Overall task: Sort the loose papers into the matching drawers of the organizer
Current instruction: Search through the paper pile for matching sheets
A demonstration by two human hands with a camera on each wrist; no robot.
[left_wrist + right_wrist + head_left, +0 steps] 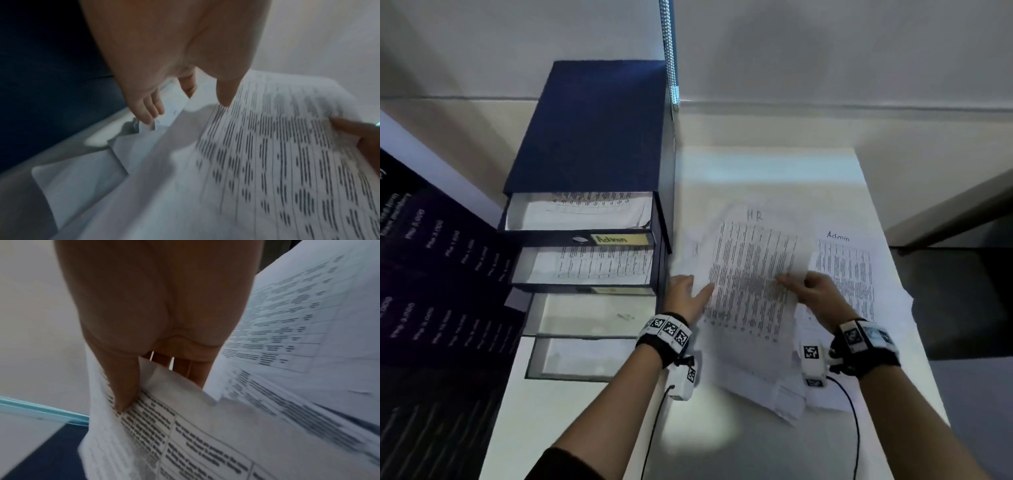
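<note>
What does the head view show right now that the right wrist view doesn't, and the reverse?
Only the head view shows the organizer with its four drawers pulled out, the Admin label on the top drawer, the handwritten HR heading on the lifted sheet, the Admin sheet beside it, and the left hand at the sheet's left edge.

Only the right wrist view shows the grip close up: thumb on the printed face, fingers behind the paper's edge.

Both show the right hand pinching that printed sheet above other loose papers.
</note>
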